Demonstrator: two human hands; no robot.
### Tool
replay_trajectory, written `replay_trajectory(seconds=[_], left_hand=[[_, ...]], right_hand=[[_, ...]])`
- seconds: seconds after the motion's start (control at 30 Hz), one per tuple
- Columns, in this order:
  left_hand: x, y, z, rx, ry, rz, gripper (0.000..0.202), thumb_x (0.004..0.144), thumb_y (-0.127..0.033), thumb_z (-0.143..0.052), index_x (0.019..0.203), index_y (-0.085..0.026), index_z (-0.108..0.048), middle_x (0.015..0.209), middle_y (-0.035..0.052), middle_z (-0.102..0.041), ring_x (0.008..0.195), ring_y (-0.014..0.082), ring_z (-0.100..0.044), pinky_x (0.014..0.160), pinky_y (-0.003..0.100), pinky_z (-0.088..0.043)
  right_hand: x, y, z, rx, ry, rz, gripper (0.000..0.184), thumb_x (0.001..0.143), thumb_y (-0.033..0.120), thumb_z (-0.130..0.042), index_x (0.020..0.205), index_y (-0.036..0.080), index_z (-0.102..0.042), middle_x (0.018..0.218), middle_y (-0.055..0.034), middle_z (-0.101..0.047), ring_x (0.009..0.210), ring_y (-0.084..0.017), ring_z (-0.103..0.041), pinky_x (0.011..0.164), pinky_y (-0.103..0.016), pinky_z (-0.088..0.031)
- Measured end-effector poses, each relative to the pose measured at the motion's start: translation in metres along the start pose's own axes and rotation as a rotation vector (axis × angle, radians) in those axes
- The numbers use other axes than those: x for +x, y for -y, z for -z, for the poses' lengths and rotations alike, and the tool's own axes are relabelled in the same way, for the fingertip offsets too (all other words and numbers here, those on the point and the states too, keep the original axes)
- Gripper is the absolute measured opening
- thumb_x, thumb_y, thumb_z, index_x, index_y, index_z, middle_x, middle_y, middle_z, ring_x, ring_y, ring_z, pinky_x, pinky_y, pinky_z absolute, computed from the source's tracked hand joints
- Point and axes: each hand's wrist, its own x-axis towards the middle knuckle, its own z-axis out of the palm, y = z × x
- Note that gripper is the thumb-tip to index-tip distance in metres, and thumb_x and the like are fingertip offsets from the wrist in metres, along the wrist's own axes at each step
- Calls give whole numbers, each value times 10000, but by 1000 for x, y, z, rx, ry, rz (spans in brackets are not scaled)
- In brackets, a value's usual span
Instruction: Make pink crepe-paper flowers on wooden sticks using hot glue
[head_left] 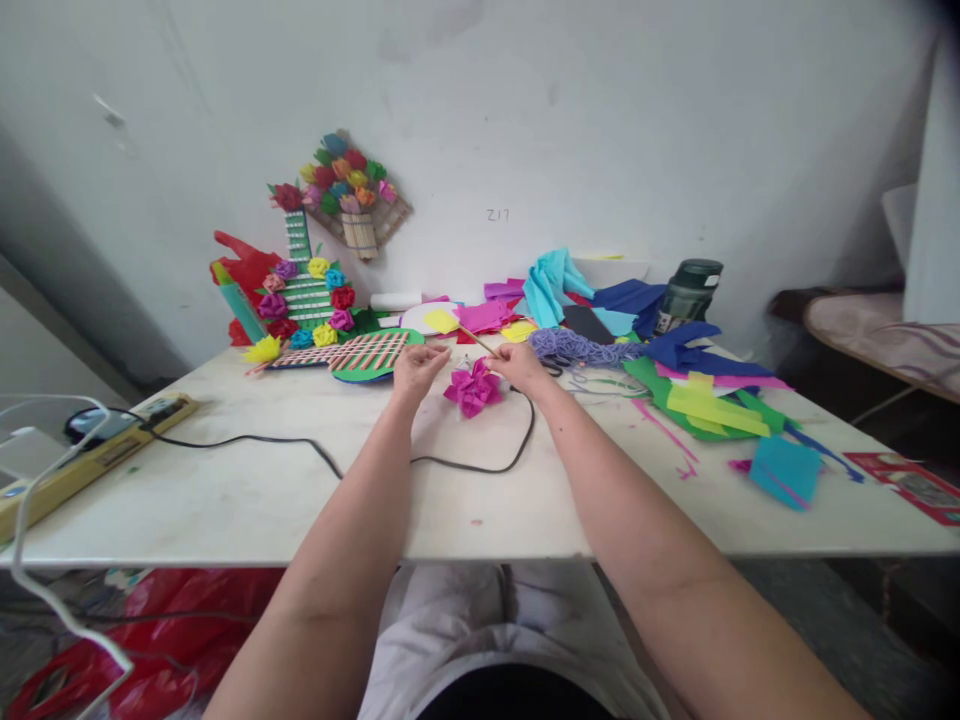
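Between the fingers of my right hand (519, 366) is a thin wooden stick (478, 341), slanting up and to the left. At its far end shows a yellow piece (441, 320), seemingly paper; I cannot tell whether it is fixed to the stick. My left hand (418, 368) is closed in a pinch to the left, and whatever may be in it is too small to make out. A magenta paper flower (474, 389) lies on the white table (480, 510) between and just below both hands.
Behind my left hand lies a green guitar-shaped craft (375, 357); a flower-covered one (309, 290) stands farther back. Colored paper (551, 285), purple yarn (581, 347) and a dark bottle (688, 296) sit at back right. A black cable (480, 468) crosses the table toward a power strip (112, 455).
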Motion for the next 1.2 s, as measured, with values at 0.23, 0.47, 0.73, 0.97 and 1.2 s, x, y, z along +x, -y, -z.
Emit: replay_trajectory(seconds=[0.23, 0.47, 0.73, 0.97, 1.2], left_hand=[[-10, -10, -12, -62, 268, 125, 330, 626, -451, -720, 649, -123, -688, 525, 8, -573, 490, 97, -466, 482, 228, -337], [-10, -5, -14, -126, 349, 198, 342, 586, -434, -739, 670, -105, -697, 531, 20, -591, 475, 97, -470, 463, 226, -342], [-9, -3, -18, -92, 280, 236, 304, 563, -391, -711, 643, -101, -671, 496, 0, -557, 441, 75, -427, 423, 202, -297], [-10, -5, -20, -83, 256, 338, 242, 551, -330, -667, 626, -102, -641, 438, -34, -479, 383, 58, -366, 394, 205, -248], [-12, -11, -19, -161, 280, 454, 204, 537, -295, -657, 607, -113, -597, 416, -43, -453, 357, 57, -359, 379, 202, -238]], right_hand=[[-3, 4, -2, 24, 51, 34, 169, 639, 314, -588, 578, 161, -548, 495, 59, -442, 531, -87, -375, 526, -227, -288], [-3, 4, -3, 29, 50, 65, 167, 655, 311, -586, 605, 153, -567, 549, 47, -496, 556, -91, -406, 562, -235, -315], [4, -5, -8, 1, 3, 162, 140, 693, 278, -585, 614, 164, -562, 603, 22, -545, 598, -109, -476, 599, -238, -371], [9, -11, -11, -38, -58, 408, 107, 710, 233, -591, 624, 178, -562, 792, -36, -589, 770, -150, -542, 731, -281, -426], [4, -7, -11, 58, 51, 413, 73, 710, 225, -583, 661, 170, -580, 787, -34, -605, 743, -143, -540, 694, -274, -425]])
